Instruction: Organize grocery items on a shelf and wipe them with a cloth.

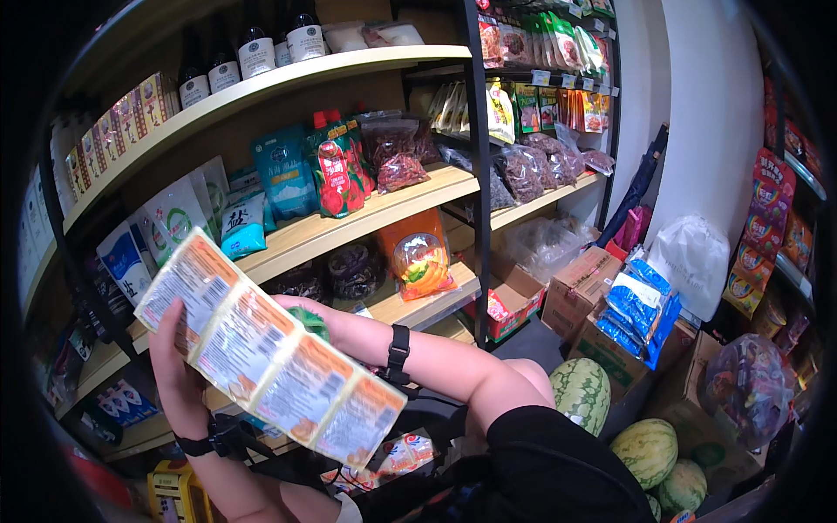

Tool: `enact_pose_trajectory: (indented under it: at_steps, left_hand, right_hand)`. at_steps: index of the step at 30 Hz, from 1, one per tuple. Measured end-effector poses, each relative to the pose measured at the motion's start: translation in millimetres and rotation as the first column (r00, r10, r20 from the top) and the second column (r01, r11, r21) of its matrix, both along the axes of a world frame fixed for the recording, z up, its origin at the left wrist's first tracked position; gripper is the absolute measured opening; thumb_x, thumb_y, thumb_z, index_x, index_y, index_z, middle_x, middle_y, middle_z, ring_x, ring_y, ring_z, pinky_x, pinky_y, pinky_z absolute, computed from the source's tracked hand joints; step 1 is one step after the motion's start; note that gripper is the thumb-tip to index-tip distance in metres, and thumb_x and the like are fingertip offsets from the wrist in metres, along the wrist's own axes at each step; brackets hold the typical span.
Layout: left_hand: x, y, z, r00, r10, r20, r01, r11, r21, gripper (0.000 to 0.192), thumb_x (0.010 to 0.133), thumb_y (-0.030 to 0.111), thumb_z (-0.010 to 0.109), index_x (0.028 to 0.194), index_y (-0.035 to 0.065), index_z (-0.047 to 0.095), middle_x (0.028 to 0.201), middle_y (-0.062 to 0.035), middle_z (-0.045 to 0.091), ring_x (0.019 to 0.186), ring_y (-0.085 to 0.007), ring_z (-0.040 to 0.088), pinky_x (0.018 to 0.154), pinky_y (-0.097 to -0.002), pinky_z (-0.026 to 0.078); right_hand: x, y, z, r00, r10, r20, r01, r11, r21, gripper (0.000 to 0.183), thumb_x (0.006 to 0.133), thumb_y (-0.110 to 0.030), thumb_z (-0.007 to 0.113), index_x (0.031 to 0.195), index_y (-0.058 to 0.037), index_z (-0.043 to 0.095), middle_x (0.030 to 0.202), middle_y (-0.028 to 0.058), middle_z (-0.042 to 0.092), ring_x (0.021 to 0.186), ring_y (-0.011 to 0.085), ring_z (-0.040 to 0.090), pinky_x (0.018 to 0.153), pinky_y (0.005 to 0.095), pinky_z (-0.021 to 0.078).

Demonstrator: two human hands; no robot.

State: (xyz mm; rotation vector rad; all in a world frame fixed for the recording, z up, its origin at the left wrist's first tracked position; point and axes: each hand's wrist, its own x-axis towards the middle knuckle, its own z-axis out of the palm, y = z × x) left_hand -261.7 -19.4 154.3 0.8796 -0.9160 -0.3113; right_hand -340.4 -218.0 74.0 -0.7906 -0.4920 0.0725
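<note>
A strip of joined plastic snack packets (pixel 271 363) with orange and silver-grey printing hangs slantwise in front of the shelves. My left hand (pixel 171 353) grips its left end, a finger laid over the printed face. Most of my right hand (pixel 293 304) is hidden behind the strip's upper edge, so its fingers cannot be seen. Something fuzzy and green (pixel 310 321) sits at my right wrist. Behind the strip, the wooden shelf (pixel 366 222) carries a teal salt bag (pixel 243 225), a blue-green pouch (pixel 282 173) and red tomato ketchup pouches (pixel 337 170).
Dark bottles (pixel 256 55) line the upper shelf. An orange bag (pixel 418 258) rests on a lower one. Floor items at right include cardboard boxes (pixel 579 291), blue packets (pixel 637 307) and several watermelons (pixel 580 392). Another packet strip (pixel 409 454) lies below my arms, near a yellow container (pixel 175 491).
</note>
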Motion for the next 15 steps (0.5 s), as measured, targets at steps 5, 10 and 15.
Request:
enact_pose_trajectory:
  at_steps: [5, 10, 15]
  left_hand:
    - [62, 7, 0, 0.928, 0.316, 0.196, -0.317, 0.948, -0.029, 0.038, 0.089, 0.018, 0.055, 0.118, -0.0046, 0.048, 0.111, -0.0098, 0.057, 0.098, -0.0156, 0.056, 0.085, -0.0274, 0.044]
    - [94, 30, 3, 0.717, 0.611, 0.335, -0.609, 0.783, -0.126, 0.04, 0.087, 0.019, 0.06, 0.117, -0.0058, 0.049, 0.111, -0.0084, 0.056, 0.097, -0.0138, 0.054, 0.085, -0.0261, 0.042]
    - [88, 35, 11, 0.599, 0.747, 0.289, -0.733, 0.657, -0.177, 0.037, 0.086, 0.019, 0.062, 0.112, -0.0062, 0.055, 0.11, -0.0094, 0.058, 0.098, -0.0145, 0.055, 0.085, -0.0262, 0.042]
  right_hand:
    - [-24, 6, -14, 0.984, 0.165, 0.062, -0.159, 0.983, -0.091, 0.037, 0.091, -0.026, 0.049, 0.116, 0.0025, 0.05, 0.103, 0.0167, 0.062, 0.091, 0.0258, 0.063, 0.081, 0.0367, 0.0506]
    - [-32, 8, -13, 0.952, 0.305, 0.03, -0.291, 0.932, -0.217, 0.038, 0.091, -0.024, 0.051, 0.116, 0.0047, 0.048, 0.102, 0.0193, 0.061, 0.09, 0.0302, 0.062, 0.081, 0.0395, 0.0502]
    - [-13, -13, -2, 0.911, 0.354, -0.214, -0.388, 0.551, -0.739, 0.03, 0.089, -0.021, 0.055, 0.112, -0.0018, 0.051, 0.1, 0.0124, 0.062, 0.09, 0.0204, 0.061, 0.082, 0.0319, 0.0482]
